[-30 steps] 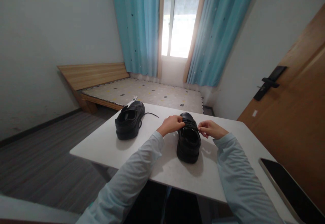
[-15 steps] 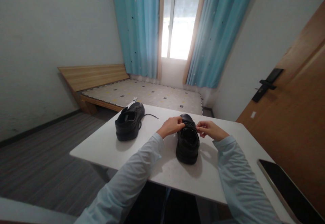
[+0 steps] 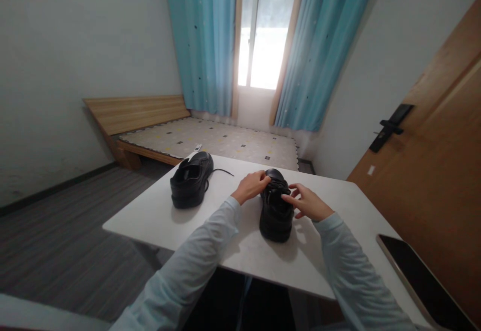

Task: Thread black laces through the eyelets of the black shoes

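A black lace-up shoe (image 3: pixel 275 221) stands on the white table in front of me, heel towards me. My left hand (image 3: pixel 252 186) is closed at the left edge of its lacing, the fingertips pinching the shoelace (image 3: pixel 277 185); the exact grip is partly hidden. On the other side, my right hand (image 3: pixel 306 202) has its fingers apart, thumb and fingertips at the right rim of the shoe's opening. A second black shoe (image 3: pixel 190 183) sits to the left, with a loose lace (image 3: pixel 224 172) trailing from it onto the table.
The white table (image 3: pixel 150 221) has a dark-screened phone (image 3: pixel 424 281) at its right edge. Behind it lies a low bed (image 3: pixel 225 138) with a small white remote (image 3: pixel 198 147) on it. A wooden door (image 3: pixel 432 135) is at the right, blue curtains (image 3: pixel 205 45) at the window.
My right hand has gone from pinching the lace at the right to spread fingers, lower and nearer the shoe's opening. My left hand stays at the lacing, shifted slightly left.
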Motion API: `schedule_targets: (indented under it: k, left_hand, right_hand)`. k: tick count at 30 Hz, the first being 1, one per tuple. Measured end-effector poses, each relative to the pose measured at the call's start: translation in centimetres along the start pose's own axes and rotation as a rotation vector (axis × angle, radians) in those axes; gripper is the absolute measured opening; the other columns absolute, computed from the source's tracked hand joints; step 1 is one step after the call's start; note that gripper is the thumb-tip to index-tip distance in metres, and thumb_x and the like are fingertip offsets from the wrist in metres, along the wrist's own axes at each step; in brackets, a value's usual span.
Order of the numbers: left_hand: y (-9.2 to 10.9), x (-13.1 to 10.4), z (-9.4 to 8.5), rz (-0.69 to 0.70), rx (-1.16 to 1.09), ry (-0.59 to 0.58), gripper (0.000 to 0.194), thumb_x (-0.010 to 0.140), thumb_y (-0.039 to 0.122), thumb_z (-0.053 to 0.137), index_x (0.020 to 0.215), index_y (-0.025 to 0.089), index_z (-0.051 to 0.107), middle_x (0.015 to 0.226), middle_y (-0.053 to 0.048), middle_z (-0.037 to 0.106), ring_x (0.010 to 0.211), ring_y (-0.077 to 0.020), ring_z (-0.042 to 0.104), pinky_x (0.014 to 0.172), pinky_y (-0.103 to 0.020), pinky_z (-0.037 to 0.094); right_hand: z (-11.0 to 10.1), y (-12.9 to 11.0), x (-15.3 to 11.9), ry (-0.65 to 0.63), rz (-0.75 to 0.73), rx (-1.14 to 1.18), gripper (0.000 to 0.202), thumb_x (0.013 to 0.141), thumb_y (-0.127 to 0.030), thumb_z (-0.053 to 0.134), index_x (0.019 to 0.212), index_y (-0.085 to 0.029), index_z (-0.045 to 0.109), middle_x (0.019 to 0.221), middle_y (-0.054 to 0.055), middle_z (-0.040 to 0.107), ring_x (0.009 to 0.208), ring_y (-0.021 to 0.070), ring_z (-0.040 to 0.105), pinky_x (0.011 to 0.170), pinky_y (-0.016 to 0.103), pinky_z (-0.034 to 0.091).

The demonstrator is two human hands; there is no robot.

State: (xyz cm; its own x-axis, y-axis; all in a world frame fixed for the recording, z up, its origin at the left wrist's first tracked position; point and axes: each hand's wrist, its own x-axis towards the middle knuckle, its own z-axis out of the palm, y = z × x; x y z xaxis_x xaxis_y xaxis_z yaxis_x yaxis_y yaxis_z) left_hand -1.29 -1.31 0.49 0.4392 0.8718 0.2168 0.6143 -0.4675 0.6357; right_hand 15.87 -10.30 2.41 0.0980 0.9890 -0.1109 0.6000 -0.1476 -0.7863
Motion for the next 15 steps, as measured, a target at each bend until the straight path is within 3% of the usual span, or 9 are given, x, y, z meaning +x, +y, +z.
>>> schedule_targets:
  k: [5, 9, 15]
  left_hand:
    - [0.0, 0.0, 0.2, 0.006, 0.035, -0.002, 0.031, 0.082, 0.039, 0.037, 0.080, 0.017, 0.059, 0.079, -0.004, 0.065, 0.070, -0.0158, 0.058, 0.063, -0.025, 0.040]
    - [0.1, -0.2, 0.0, -0.004, 0.040, 0.003, 0.031, 0.082, 0.039, 0.037, 0.080, 0.017, 0.059, 0.080, -0.004, 0.066, 0.072, -0.0158, 0.058, 0.065, -0.024, 0.040]
    - [-0.1, -0.4, -0.4, -0.005, 0.036, 0.044, 0.032, 0.084, 0.039, 0.035, 0.080, 0.018, 0.058, 0.079, -0.004, 0.066, 0.070, -0.0158, 0.057, 0.065, -0.025, 0.040]
  right_hand:
    - [0.3, 0.0, -0.1, -0.054, 0.047, -0.225, 0.036, 0.077, -0.025, 0.059, 0.109, -0.012, 0.051, 0.054, -0.001, 0.061, 0.043, 0.0121, 0.058, 0.045, 0.023, 0.048]
    - [0.4, -0.8, 0.2, -0.101, 0.136, -0.310, 0.014, 0.076, -0.022, 0.052, 0.083, -0.014, 0.061, 0.035, -0.003, 0.054, 0.041, 0.0148, 0.060, 0.052, 0.024, 0.049]
    - [0.3, -1.4, 0.4, -0.088, 0.086, -0.429, 0.020, 0.073, -0.022, 0.052, 0.054, -0.018, 0.058, 0.041, 0.003, 0.060, 0.046, 0.0143, 0.061, 0.051, 0.022, 0.045]
